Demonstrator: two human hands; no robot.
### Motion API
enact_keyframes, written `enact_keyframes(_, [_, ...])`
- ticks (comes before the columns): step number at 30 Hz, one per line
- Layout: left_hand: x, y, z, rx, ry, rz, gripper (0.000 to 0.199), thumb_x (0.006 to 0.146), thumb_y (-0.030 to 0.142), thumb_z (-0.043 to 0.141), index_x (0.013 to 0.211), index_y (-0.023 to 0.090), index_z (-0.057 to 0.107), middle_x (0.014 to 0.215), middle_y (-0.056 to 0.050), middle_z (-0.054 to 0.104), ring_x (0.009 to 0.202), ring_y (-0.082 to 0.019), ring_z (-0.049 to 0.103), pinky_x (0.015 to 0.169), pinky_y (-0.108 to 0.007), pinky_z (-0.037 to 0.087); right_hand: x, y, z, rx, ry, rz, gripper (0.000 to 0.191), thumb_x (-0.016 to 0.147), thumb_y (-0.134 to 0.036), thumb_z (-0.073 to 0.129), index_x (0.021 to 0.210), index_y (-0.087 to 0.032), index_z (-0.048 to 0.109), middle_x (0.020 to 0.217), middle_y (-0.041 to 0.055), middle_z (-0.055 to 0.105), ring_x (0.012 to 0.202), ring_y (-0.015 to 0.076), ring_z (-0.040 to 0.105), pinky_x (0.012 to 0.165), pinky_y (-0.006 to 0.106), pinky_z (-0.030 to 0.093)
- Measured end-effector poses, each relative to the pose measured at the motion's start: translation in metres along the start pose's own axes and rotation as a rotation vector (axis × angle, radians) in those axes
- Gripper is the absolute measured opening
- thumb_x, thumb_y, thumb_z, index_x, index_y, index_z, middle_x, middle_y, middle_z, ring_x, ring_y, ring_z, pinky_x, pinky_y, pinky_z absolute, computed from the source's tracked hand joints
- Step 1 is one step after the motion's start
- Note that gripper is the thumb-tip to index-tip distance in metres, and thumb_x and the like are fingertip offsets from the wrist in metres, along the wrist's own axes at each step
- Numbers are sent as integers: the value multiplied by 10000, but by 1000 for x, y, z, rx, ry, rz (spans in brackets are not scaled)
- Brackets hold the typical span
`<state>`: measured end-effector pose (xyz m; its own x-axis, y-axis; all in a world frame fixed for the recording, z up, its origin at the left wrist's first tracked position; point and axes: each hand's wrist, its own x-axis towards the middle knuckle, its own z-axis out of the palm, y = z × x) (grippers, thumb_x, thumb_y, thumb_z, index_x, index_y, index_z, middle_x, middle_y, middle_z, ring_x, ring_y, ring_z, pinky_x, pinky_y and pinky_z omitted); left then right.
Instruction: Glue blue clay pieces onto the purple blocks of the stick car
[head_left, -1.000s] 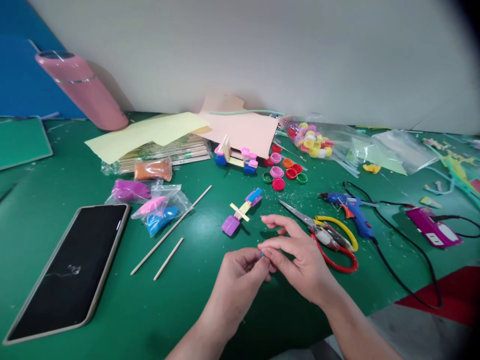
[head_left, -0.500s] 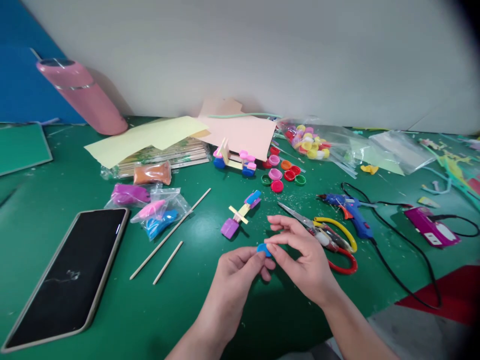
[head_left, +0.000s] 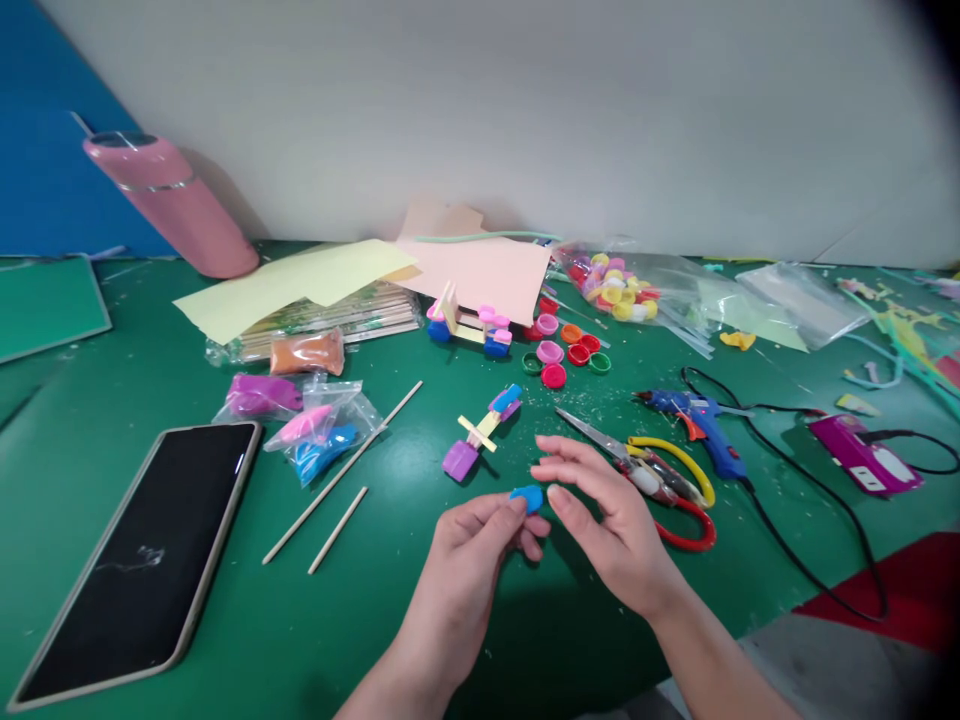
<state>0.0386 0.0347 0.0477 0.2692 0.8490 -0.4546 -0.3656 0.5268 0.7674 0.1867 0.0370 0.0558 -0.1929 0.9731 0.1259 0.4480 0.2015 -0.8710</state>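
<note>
Between thumb and fingers, my left hand (head_left: 472,550) pinches a small flat piece of blue clay (head_left: 529,498). Just right of the clay, my right hand (head_left: 607,520) has its fingers apart and holds nothing. Beyond my hands lies a small model (head_left: 480,432) of wooden stick pieces with purple and blue clay. Farther back stands another stick model (head_left: 469,328) with pink and blue clay parts. Scissors (head_left: 645,470) with yellow and red handles lie beside my right hand.
Two thin wooden sticks (head_left: 341,475) and a phone (head_left: 139,560) lie at left, near bagged clay (head_left: 322,440). Bottle caps (head_left: 578,354) sit behind the scissors. A blue glue gun (head_left: 701,425) with a black cable is at right. A pink bottle (head_left: 176,205) leans at the back left.
My right thumb and index finger have come off the blue clay and moved slightly right. The clay stays in my left hand, more of it now visible.
</note>
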Motion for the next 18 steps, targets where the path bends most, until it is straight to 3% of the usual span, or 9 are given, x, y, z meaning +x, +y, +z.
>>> enact_keyframes(7, [-3, 3, 4, 119, 6, 31, 184, 750, 287, 580, 705, 131, 665, 626, -27, 607, 604, -128, 513, 637, -268, 402, 0, 1, 3, 49, 32, 39, 128, 825, -196, 534, 895, -199, 642, 1133, 79, 535, 1042, 197, 538, 886, 331, 459])
enact_keyframes(13, [-6, 4, 5, 223, 25, 55, 158, 718, 270, 608, 683, 127, 666, 607, -19, 610, 575, -117, 510, 580, -232, 391, 4, -5, -1, 35, -60, -15, 180, 845, -198, 499, 914, -209, 665, 1141, 73, 540, 1017, 196, 552, 893, 339, 456])
enact_keyframes(18, [-2, -1, 3, 186, 18, 97, 211, 761, 303, 568, 686, 131, 665, 550, -5, 578, 579, -120, 507, 609, -236, 397, 1, -5, 9, 32, 59, 12, 153, 820, -212, 549, 945, -207, 636, 1124, 73, 535, 1076, 199, 515, 911, 323, 440])
